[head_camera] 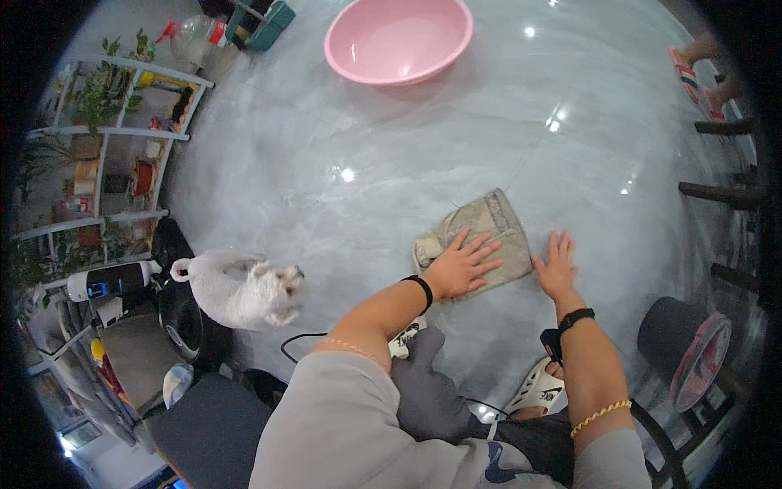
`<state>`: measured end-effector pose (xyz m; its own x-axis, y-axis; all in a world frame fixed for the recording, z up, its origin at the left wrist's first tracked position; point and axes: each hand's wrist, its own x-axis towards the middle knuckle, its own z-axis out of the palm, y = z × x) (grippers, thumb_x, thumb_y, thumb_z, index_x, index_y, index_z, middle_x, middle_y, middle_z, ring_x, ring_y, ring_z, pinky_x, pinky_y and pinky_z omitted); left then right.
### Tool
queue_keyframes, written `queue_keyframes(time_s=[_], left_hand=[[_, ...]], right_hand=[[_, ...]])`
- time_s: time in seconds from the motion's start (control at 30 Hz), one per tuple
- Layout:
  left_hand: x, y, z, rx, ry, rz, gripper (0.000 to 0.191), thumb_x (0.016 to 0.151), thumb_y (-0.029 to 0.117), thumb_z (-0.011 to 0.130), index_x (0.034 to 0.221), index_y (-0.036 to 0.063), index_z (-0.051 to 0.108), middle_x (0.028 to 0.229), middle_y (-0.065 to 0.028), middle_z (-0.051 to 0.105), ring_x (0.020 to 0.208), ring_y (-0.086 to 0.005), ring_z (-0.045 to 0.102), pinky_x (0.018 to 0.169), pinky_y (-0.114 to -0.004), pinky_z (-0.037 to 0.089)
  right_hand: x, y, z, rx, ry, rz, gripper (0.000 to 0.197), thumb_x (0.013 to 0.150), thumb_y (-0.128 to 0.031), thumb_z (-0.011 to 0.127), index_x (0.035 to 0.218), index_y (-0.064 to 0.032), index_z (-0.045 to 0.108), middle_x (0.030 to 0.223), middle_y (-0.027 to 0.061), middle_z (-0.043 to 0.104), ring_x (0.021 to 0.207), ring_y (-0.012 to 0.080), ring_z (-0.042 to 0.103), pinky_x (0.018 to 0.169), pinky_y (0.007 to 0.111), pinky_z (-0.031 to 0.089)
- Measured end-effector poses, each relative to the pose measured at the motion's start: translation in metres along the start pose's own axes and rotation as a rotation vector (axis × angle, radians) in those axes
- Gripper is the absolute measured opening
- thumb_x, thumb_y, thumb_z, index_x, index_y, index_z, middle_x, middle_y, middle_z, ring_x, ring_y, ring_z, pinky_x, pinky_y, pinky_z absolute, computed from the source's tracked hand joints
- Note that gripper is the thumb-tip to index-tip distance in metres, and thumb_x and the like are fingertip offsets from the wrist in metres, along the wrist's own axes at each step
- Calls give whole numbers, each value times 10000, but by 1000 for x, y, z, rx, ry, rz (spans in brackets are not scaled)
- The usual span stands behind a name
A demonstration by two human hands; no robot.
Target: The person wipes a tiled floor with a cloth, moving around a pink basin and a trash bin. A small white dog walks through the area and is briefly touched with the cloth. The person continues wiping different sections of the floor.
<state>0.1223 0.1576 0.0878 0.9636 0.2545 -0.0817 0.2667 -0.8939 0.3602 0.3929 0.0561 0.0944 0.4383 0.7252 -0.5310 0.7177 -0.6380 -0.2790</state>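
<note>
A folded beige towel [498, 226] with a patterned border lies on the grey, glossy floor [275, 153] in front of me. Flat on top of it rests my left hand [464, 264], fingers spread, pressing on the cloth rather than gripping it. My right hand [556, 266] is just beside the towel's right edge with its fingers apart and nothing in it. Whether that palm touches the floor, I cannot tell.
A pink plastic basin [400, 40] stands ahead. To the left are a small white dog [244, 290] and shelves [116, 131] with plants. A dark bin [672, 330] sits at right, below dark chair legs [721, 192]. Another person's feet [696, 73] show at upper right.
</note>
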Motion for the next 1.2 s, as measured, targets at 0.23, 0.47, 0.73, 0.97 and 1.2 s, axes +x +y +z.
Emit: queue_keyframes(time_s=[0.23, 0.47, 0.73, 0.97, 1.2], left_hand=[[-119, -46, -8, -137, -9, -387, 694, 972, 458, 630, 1600, 239, 436, 1724, -111, 273, 1592, -385, 203, 1240, -696, 130], [-183, -120, -20, -101, 345, -1349, 732, 1017, 453, 554, 1591, 25, 401, 1690, -267, 264, 1556, -460, 237, 1266, -592, 166], [-139, -319, -72, -89, 491, -1573, 711, 1061, 509, 435, 1586, 31, 414, 1668, -209, 354, 1503, -417, 369, 1239, -499, 285], [-126, -324, -65, 153, 389, -1258, 702, 1061, 339, 453, 1605, -76, 296, 1716, -244, 222, 1592, -398, 192, 1306, -485, 115], [-72, -269, -60, 173, 313, -855, 685, 1017, 298, 529, 1593, -30, 355, 1678, -228, 323, 1560, -396, 282, 1280, -507, 224]], right_hand=[[-13, -24, -11, -189, -165, 119, 1257, 791, -335, 906, 1695, -135, 56, 1769, 146, -85, 1627, 385, -16, 1154, 765, 266], [-16, -11, 3, -285, -142, 125, 1326, 743, -355, 929, 1692, -108, 36, 1762, 178, -91, 1622, 413, -1, 1150, 757, 286], [-13, -12, 7, -308, -171, 100, 1337, 740, -407, 917, 1689, -89, 31, 1757, 199, -109, 1623, 422, -27, 1155, 737, 296], [-14, -27, -3, -307, -209, 156, 1333, 743, -443, 910, 1686, -74, 44, 1753, 213, -104, 1620, 428, -34, 1155, 734, 304], [-18, -32, -5, -324, -160, 127, 1323, 746, -411, 924, 1687, -83, 54, 1757, 207, -71, 1621, 417, 7, 1143, 715, 343]])
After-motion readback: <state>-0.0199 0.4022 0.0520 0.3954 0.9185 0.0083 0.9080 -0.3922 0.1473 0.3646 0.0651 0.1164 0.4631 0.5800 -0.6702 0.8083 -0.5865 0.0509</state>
